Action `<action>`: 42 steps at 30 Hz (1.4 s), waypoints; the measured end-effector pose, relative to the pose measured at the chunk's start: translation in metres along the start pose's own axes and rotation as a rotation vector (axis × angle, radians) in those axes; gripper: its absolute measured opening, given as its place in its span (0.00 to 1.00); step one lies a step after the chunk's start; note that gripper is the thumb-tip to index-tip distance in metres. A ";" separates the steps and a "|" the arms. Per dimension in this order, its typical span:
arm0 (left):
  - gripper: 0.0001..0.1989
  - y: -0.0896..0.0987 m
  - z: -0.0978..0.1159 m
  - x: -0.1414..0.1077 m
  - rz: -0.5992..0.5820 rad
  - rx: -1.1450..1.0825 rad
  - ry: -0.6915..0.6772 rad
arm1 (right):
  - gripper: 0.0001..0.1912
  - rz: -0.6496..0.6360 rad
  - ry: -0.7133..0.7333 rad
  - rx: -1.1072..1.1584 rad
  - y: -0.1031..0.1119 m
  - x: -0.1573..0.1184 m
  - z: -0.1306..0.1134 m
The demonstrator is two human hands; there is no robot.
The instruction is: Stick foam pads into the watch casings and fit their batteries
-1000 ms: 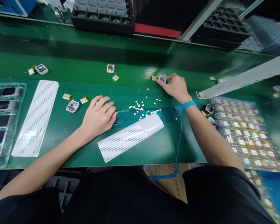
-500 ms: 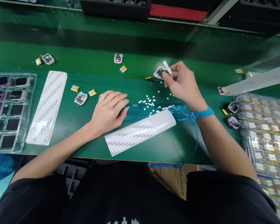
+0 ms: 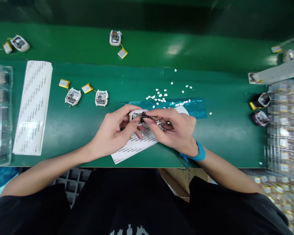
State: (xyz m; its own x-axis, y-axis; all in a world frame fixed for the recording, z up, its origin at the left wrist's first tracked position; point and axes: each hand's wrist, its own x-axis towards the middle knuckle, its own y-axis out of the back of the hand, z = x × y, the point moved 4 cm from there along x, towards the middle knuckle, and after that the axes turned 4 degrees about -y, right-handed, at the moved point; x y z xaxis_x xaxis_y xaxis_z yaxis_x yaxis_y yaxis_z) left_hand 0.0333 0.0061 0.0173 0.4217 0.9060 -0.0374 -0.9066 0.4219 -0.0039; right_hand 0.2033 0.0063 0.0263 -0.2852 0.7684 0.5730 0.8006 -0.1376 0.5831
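Just below the fingers of the left hand [image 3: 110, 133] and right hand [image 3: 181, 125], a printed white sheet [image 3: 127, 152] is laid on the green desk [image 3: 222, 140] and partly covered by both hands. Beyond the fingers, small white pieces [image 3: 159, 95] are scattered on and around a translucent blue strip [image 3: 197, 107]. To their left, two open units [image 3: 101, 98] are wired to yellow-edged batteries [image 3: 87, 88]; farther left are a long printed strip [image 3: 33, 107] and a clear tray [image 3: 9, 130]. Well to their right, dark housings [image 3: 260, 118] are set beside stacked trays [image 3: 284, 137]. An open white housing [image 3: 132, 115] is gripped between the left fingers and thumb. Its right end is met by the right thumb and forefinger, by which its interior is partly hidden; whether anything is pinched there cannot be told.
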 end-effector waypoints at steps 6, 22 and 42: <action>0.10 0.003 0.005 -0.002 0.051 0.063 -0.002 | 0.04 0.003 0.025 -0.086 0.004 -0.003 -0.003; 0.08 0.003 0.012 -0.006 0.158 0.701 -0.317 | 0.10 -0.155 0.158 -0.212 0.002 -0.008 -0.003; 0.09 0.003 0.009 0.000 0.038 0.215 -0.023 | 0.13 -0.152 0.260 -0.319 0.009 -0.005 -0.001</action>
State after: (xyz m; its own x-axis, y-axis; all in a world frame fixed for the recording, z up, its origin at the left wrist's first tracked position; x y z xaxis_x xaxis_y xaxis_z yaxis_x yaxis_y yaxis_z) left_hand 0.0303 0.0076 0.0266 0.3895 0.9210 -0.0110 -0.8995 0.3829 0.2103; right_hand 0.2117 0.0010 0.0294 -0.5431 0.6172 0.5693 0.5480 -0.2531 0.7972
